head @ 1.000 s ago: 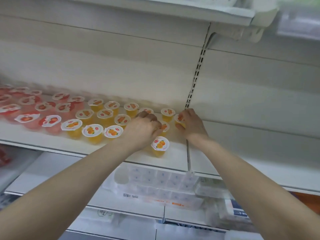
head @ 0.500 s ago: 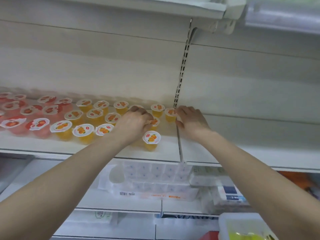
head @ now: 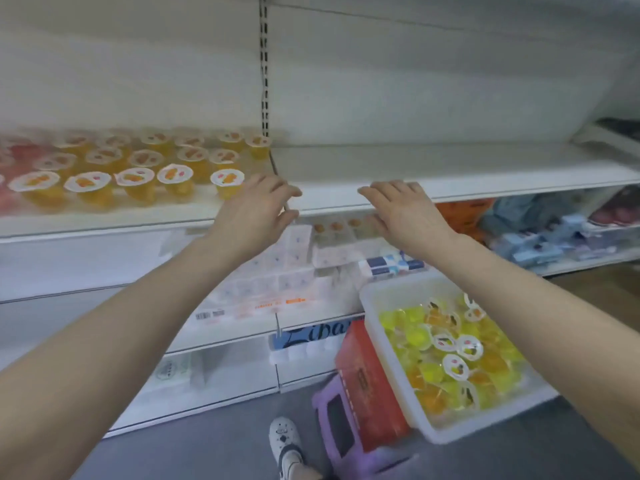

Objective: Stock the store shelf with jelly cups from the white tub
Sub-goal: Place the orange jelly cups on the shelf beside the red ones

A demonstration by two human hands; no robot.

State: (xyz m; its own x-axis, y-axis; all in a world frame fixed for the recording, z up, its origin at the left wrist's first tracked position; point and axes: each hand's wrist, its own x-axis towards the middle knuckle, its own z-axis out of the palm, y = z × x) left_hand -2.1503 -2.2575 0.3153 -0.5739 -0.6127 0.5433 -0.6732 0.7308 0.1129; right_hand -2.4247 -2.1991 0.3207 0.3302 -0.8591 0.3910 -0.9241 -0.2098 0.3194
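White store shelf point(head: 450, 168) fills my view, its left bay lined with jelly cups point(head: 173, 174), its right bay bare. My left hand point(head: 254, 216) and right hand point(head: 403, 213) have come off the cups and hover at the front edge, fingers loose, holding nothing. That batch looks placed; the white tub point(head: 377, 299), now in view near right, supplies the next.

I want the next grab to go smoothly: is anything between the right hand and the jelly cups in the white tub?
Nothing visible. The right hand hangs open and empty near the shelf edge, and the white tub sits below it, uncovered, with the jelly cups exposed on top.
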